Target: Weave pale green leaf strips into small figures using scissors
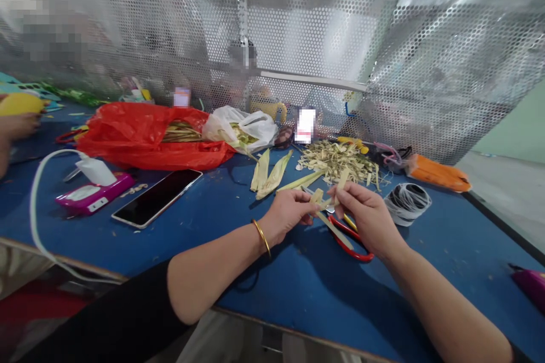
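My left hand [293, 212], a gold bangle at its wrist, pinches folded pale strips of dried corn husk [317, 196]; a long end slants down to the right. Just beside it, my right hand [366, 210] is closed on an upright end of a husk strip [343, 178]. Whether both hands hold one joined strip, I cannot tell. Under the hands lie scissors with red handles [364, 257], their blades mostly hidden. Behind the hands are whole corn husks [275, 177] and a heap of small husk scraps [336, 160].
A phone [157, 198], a purple power strip [96, 193] with a white cable, and a red plastic bag [123, 136] lie left. A white bag [240, 125] stands behind. Right are a wire spool [407, 204] and orange packet [440, 173]. Perforated metal panels [306, 39] line the back.
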The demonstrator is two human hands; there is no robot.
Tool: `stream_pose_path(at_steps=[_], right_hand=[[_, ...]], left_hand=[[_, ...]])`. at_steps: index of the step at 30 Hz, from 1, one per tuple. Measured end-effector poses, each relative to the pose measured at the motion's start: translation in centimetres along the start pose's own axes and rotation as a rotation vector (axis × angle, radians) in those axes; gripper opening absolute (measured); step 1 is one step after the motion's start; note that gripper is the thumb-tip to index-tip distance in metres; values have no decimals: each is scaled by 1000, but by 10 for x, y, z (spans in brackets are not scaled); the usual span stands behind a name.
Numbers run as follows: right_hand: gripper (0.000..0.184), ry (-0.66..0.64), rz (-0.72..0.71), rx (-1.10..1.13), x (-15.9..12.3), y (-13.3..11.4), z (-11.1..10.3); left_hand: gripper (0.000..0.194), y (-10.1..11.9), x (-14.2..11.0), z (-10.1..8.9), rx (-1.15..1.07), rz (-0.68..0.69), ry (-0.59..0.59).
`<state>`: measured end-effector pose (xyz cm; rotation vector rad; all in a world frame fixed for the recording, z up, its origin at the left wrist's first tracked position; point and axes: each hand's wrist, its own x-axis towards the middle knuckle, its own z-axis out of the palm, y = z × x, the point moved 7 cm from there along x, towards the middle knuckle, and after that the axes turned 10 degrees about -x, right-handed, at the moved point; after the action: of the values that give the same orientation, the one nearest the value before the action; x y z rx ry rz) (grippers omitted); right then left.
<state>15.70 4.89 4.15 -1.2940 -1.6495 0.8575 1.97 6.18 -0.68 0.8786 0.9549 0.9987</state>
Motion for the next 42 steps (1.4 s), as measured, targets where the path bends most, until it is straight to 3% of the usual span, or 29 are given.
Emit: stream_pose_path(at_steps=[11, 16, 19, 24, 30, 32, 36, 38, 42], right_hand=[[32, -196, 217, -119, -1, 19, 10], [32, -181, 216, -124, -1, 23, 10], [32, -154, 132, -235, 1, 22, 10], [25, -39, 29, -229, 2, 22, 6], [35, -142, 116, -144, 2, 23, 11], [36, -84, 152, -45, 2, 22, 6], [33, 156, 166, 71, 4, 19, -12], [33, 213, 175, 115, 4, 20, -14], [32, 209, 200, 164, 3, 23, -10]], left_hand=[[14, 2, 2, -5, -44, 65, 52], [7, 3, 1, -1, 1, 92, 10], [5, 2, 1, 1, 72, 131, -9], [11, -3, 2, 7, 321, 194, -141], [18, -10, -2, 18, 470, 171, -350], [16, -14, -5, 22, 443, 110, -415], [15, -13, -13, 29, 339, 30, -510], [14, -11, -15, 30, 298, 1, -501], [17, -10, -15, 27, 255, -48, -430]])
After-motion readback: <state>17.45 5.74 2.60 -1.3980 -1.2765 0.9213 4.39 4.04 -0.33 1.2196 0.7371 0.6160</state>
